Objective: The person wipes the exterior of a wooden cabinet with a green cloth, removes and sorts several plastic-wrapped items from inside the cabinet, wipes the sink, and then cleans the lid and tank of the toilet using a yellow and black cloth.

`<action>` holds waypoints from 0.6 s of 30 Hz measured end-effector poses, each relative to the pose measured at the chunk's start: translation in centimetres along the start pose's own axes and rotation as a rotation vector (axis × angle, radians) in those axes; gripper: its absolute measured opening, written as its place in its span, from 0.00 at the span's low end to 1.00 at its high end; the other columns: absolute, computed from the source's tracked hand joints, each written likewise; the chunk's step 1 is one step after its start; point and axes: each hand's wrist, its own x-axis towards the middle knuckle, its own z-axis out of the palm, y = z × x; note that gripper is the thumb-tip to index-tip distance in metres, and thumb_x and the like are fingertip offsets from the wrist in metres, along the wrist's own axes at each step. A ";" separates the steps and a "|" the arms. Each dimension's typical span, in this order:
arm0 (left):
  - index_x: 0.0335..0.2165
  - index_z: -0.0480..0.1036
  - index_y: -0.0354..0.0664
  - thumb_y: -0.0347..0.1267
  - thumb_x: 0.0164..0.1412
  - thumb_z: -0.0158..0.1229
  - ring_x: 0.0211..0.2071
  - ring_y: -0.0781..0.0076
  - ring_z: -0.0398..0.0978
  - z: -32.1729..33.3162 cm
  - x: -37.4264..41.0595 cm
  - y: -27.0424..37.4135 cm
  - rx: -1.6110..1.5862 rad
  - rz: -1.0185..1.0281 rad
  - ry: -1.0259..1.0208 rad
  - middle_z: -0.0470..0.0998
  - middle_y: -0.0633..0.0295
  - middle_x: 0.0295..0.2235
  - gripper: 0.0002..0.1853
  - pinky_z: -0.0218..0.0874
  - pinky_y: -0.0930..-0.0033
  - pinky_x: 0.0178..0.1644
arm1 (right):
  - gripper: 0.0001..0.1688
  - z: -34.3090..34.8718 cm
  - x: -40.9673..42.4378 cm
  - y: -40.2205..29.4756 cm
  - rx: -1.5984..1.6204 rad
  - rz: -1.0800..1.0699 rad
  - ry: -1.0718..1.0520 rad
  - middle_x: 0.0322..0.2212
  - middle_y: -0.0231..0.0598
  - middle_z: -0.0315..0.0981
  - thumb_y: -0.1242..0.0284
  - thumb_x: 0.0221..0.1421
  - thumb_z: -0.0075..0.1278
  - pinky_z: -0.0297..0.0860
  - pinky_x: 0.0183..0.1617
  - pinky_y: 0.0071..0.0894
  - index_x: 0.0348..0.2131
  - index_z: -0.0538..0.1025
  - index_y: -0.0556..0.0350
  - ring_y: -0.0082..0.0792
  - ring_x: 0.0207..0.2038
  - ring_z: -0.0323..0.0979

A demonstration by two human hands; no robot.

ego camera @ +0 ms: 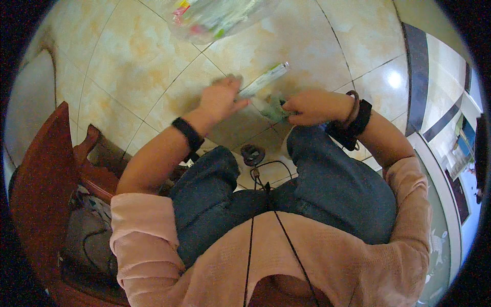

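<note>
A long, narrow plastic-wrapped packet, white and green, lies slantwise over the floor tiles. My left hand is blurred beside its near end, with thumb and fingers apart. Between the hands is a crumpled, greenish piece of plastic, also blurred. My right hand is pinched on its right side, above my knee. A small dark thing shows at those fingertips, too unclear to name.
A clear plastic bag with colourful packets lies ahead on the tiled floor. Reddish-brown wooden furniture stands close on my left. Between my feet are a dark ring-shaped object and a looped cord. A white-framed panel is at right.
</note>
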 end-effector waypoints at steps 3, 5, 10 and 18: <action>0.40 0.63 0.39 0.37 0.47 0.55 0.34 0.54 0.69 1.5 0.5 -0.1 0.113 0.077 -0.171 0.66 0.54 0.39 0.22 0.62 0.60 0.37 | 0.12 -1.5 -0.2 -1.1 -0.020 -0.048 0.126 0.32 0.52 0.66 0.67 0.42 0.46 0.63 0.34 0.43 0.23 0.70 0.60 0.50 0.32 0.65; 0.38 0.64 0.40 0.33 0.48 0.52 0.29 0.61 0.70 1.0 0.9 -1.0 -0.037 0.026 -0.204 0.68 0.55 0.34 0.17 0.63 0.63 0.32 | 0.12 -1.3 -0.4 -1.7 -0.112 -0.101 0.291 0.38 0.51 0.63 0.67 0.40 0.47 0.63 0.37 0.42 0.24 0.71 0.58 0.49 0.37 0.64; 0.35 0.67 0.43 0.31 0.52 0.48 0.21 0.74 0.68 -4.6 1.6 0.9 -1.262 -0.623 -0.422 0.71 0.64 0.28 0.10 0.60 0.74 0.23 | 0.14 -1.6 -0.6 -3.1 -0.416 -0.166 0.547 0.46 0.47 0.58 0.67 0.36 0.51 0.59 0.48 0.45 0.28 0.73 0.52 0.47 0.47 0.59; 0.38 0.69 0.40 0.34 0.51 0.54 0.20 0.87 0.65 -7.6 -2.1 2.5 -1.582 -0.546 -0.465 0.72 0.68 0.25 0.14 0.54 0.88 0.19 | 0.10 0.2 1.8 -4.8 -0.579 -0.265 0.685 0.41 0.44 0.63 0.70 0.34 0.51 0.53 0.51 0.49 0.24 0.70 0.49 0.43 0.47 0.60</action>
